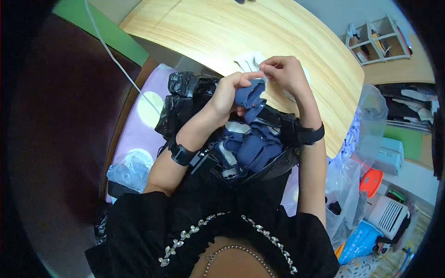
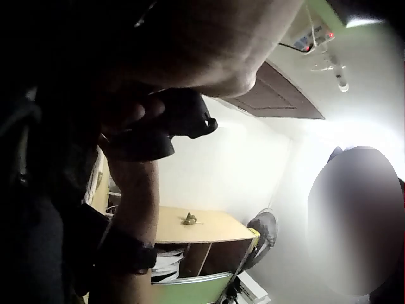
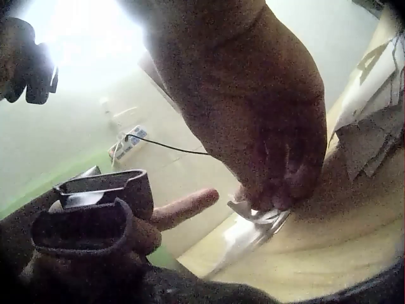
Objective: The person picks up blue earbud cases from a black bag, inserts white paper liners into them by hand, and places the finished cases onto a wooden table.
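Observation:
My left hand (image 1: 225, 96) holds a hollow navy plastic piece (image 1: 246, 96) with an open end, above the black plastic bag (image 1: 181, 84) on the lap. In the right wrist view its open-ended shells (image 3: 79, 231) show beside an outstretched finger (image 3: 186, 209). Just to the right, at the table edge, my right hand (image 1: 288, 76) pinches a thin white sheet-like piece (image 3: 256, 218) between thumb and fingers. White pieces (image 1: 250, 60) lie on the table behind that hand. Several more navy pieces (image 1: 255, 150), some with pale grey parts, fill the bag's mouth.
A light wooden table (image 1: 320, 51) stretches ahead, with a divided white rack (image 1: 379, 39) beyond its right side. Clear plastic bags (image 1: 340, 185) and a white appliance (image 1: 387, 215) stand at right. On the left is a purple dotted cover (image 1: 132, 125).

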### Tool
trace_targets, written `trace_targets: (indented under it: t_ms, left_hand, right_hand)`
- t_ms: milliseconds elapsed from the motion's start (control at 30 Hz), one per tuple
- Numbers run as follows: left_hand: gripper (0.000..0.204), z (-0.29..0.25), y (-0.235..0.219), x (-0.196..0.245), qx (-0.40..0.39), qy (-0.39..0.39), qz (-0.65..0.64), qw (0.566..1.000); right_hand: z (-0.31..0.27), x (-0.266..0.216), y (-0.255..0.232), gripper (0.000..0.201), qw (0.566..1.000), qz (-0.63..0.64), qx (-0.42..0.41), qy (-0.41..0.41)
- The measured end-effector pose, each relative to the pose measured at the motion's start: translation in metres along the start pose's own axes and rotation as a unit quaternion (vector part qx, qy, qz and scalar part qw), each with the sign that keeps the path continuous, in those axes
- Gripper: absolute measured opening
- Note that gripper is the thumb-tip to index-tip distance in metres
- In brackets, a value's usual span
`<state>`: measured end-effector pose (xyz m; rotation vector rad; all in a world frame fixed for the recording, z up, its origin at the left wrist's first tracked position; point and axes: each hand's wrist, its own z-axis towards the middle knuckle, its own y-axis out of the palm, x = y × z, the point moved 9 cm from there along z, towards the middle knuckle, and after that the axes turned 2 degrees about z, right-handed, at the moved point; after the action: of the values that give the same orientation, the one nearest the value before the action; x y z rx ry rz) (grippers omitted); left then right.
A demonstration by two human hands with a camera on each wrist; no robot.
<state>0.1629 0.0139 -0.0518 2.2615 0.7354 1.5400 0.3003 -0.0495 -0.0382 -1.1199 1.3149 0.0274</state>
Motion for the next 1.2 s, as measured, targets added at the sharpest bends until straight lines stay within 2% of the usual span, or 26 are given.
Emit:
trace_targets:
  t_ms: [200, 300, 400, 500, 533, 600, 700, 767, 800, 833, 900, 1067, 1167, 1200]
  left_hand:
    - [0.058, 0.012, -0.009, -0.006, 0.021, -0.004, -0.002, 1.0]
    - [0.059, 0.015, -0.012, -0.014, 0.035, -0.037, -0.01, 0.999]
    - [0.061, 0.015, -0.012, -0.015, 0.03, -0.039, 0.001, 0.999]
    - [0.062, 0.016, -0.009, -0.016, 0.046, -0.02, 0.032, 0.998]
    - [0.062, 0.013, -0.006, -0.014, 0.038, -0.004, 0.01, 0.999]
    - [0.061, 0.006, 0.002, -0.006, 0.022, 0.029, -0.033, 0.999]
    - [0.055, -0.01, 0.031, 0.004, -0.125, 0.014, -0.168, 0.978]
    - [0.051, -0.021, 0.033, 0.001, -0.092, -0.025, -0.163, 0.982]
    - [0.05, -0.025, 0.032, -0.002, -0.076, -0.044, -0.159, 0.983]
    - [0.048, -0.022, 0.029, -0.011, -0.029, -0.057, -0.176, 0.982]
    - [0.049, -0.031, 0.03, -0.005, -0.027, -0.053, -0.152, 0.987]
    - [0.047, -0.035, 0.039, -0.001, -0.075, -0.028, -0.136, 0.987]
    - [0.045, -0.04, 0.048, 0.006, -0.078, -0.016, -0.159, 0.984]
    - [0.044, -0.04, 0.049, 0.006, -0.098, -0.011, -0.162, 0.982]
  right_hand:
    - [0.0, -0.001, 0.004, 0.022, 0.998, 0.037, -0.045, -0.013]
    - [-0.001, -0.008, 0.0, 0.023, 0.997, -0.053, -0.034, -0.039]
    - [-0.005, 0.008, -0.02, 0.026, 0.999, 0.046, 0.023, 0.008]
    - [-0.039, -0.025, -0.069, 0.026, 0.982, 0.046, 0.172, -0.059]
    - [-0.057, -0.037, -0.082, 0.019, 0.967, 0.08, 0.229, -0.081]
    - [-0.096, -0.072, -0.096, 0.014, 0.927, -0.002, 0.325, -0.187]
    - [-0.153, -0.128, -0.072, 0.018, 0.837, -0.201, 0.368, -0.351]
    - [-0.173, -0.139, -0.042, 0.023, 0.831, -0.225, 0.294, -0.416]
    - [-0.175, -0.141, -0.027, 0.024, 0.851, -0.25, 0.209, -0.413]
    - [-0.181, -0.14, -0.012, 0.026, 0.838, -0.268, 0.203, -0.43]
    - [-0.186, -0.141, -0.007, 0.027, 0.834, -0.273, 0.188, -0.441]
    - [-0.19, -0.145, -0.003, 0.026, 0.834, -0.268, 0.165, -0.453]
    - [-0.194, -0.148, 0.001, 0.027, 0.844, -0.263, 0.156, -0.44]
    - [-0.192, -0.148, 0.002, 0.027, 0.861, -0.248, 0.146, -0.419]
